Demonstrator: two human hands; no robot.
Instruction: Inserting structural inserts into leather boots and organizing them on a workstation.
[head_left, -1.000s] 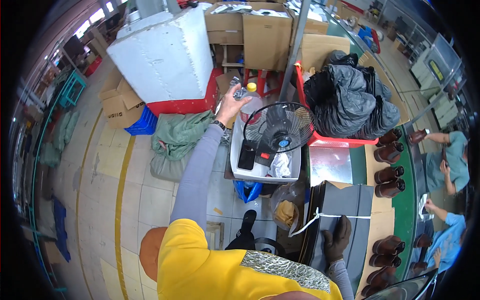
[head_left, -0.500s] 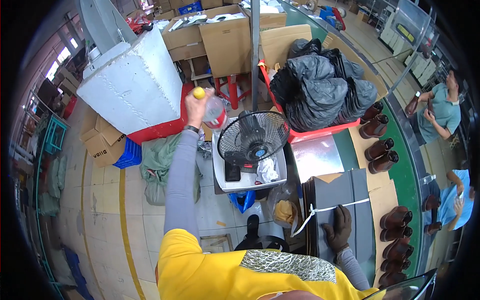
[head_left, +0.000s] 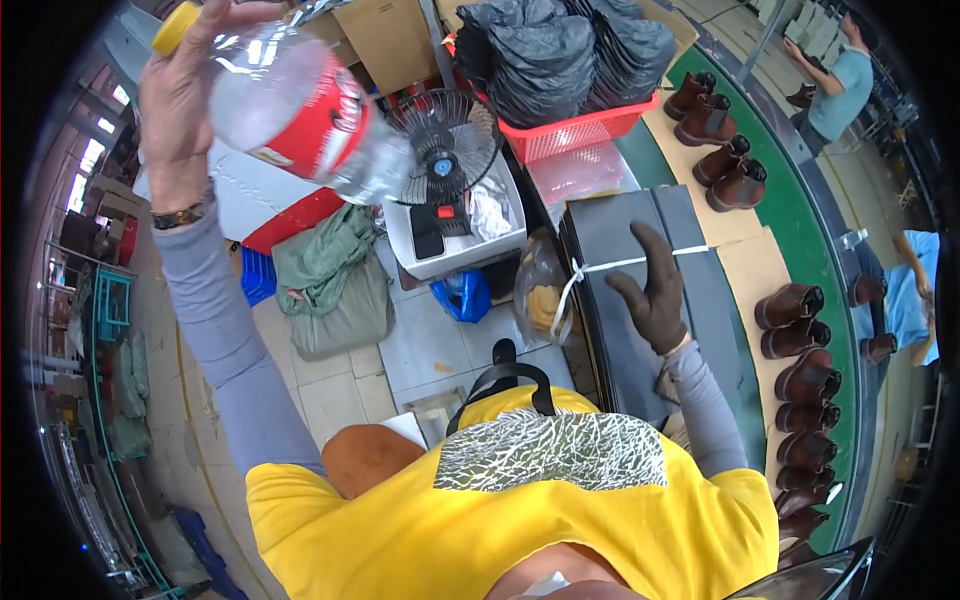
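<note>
I see the fan (head_left: 443,160) left of the basket (head_left: 585,128); boots (head_left: 722,160) stand right of it, the sheets (head_left: 640,290) lie before it.

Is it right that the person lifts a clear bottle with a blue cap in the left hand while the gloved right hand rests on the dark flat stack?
Not quite: the bottle's cap is yellow, not blue. The head view shows the left hand lifting the clear bottle with its red label, while the gloved right hand rests on the dark flat stack tied with white string.
</note>
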